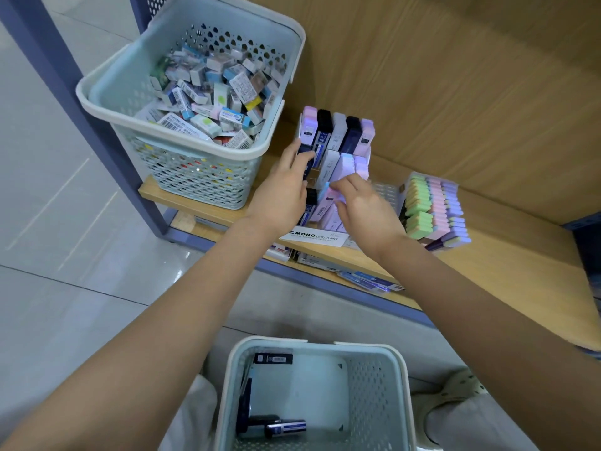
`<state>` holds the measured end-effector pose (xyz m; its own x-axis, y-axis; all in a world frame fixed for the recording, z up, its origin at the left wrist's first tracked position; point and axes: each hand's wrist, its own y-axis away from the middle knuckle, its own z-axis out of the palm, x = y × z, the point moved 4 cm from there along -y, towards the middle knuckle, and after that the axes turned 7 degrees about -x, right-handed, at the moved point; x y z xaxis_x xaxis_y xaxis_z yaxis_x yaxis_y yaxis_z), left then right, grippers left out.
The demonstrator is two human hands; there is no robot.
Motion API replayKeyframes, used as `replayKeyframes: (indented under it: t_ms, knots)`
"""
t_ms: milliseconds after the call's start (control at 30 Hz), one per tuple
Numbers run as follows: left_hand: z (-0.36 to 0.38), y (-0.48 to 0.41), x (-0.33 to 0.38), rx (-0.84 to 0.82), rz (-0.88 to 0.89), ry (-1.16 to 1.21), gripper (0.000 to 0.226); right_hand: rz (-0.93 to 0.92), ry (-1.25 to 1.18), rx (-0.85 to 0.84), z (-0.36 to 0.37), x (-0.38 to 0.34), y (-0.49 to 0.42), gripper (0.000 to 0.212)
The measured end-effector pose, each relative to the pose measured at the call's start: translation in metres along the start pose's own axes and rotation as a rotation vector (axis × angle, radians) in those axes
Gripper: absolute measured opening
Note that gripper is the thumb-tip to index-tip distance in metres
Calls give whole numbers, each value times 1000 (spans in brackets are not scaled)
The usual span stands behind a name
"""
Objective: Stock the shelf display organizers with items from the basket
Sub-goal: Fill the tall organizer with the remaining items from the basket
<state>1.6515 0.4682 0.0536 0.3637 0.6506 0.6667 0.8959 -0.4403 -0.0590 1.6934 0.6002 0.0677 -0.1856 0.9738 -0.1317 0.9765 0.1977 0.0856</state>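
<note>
Both hands seating lead refill cases in the tiered organizer

The left hand (pixel 286 190) has its grip pinched on a dark lead case (pixel 308 157) at the left column of the display organizer (pixel 317 238) on the shelf (pixel 487 255). The right hand (pixel 366 206), blurred, seems to curl its grip round a pastel lead case (pixel 327 196) in the near row. Best to slide each case upright into its own slot, label forward, without tipping its neighbours. The near basket (pixel 403 385) holds a few remaining cases (pixel 286 426), so stocking looks nearly done
</note>
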Motion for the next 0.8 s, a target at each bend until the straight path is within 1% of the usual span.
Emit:
replayKeyframes:
  t_ms: [100,233,333,400,533,633,733,800]
  knots:
    - [-4,3,6,-54,-27,-80,59,-30,-33,-44,3,1,7,44]
    - [-8,14,17,-58,-21,-165,59,-10,-63,-125,5,4,14,51]
    - [-10,16,23,-86,13,-232,60,18,-148,-108,1,4,9,43]
    - [-9,10,25,-106,22,-258,62,21,-145,-104,-4,2,2,38]
    - [-5,-5,20,-113,-14,-278,64,58,-218,-119,-8,5,-7,29]
    - [-3,-8,13,-87,-37,-287,64,26,-236,-90,-8,7,-9,21]
    - [-2,-6,10,-60,-8,-295,65,-13,-313,-21,-9,7,-10,19]
    - [-2,-6,10,-48,21,-327,64,-26,-316,-12,-10,9,-12,19]
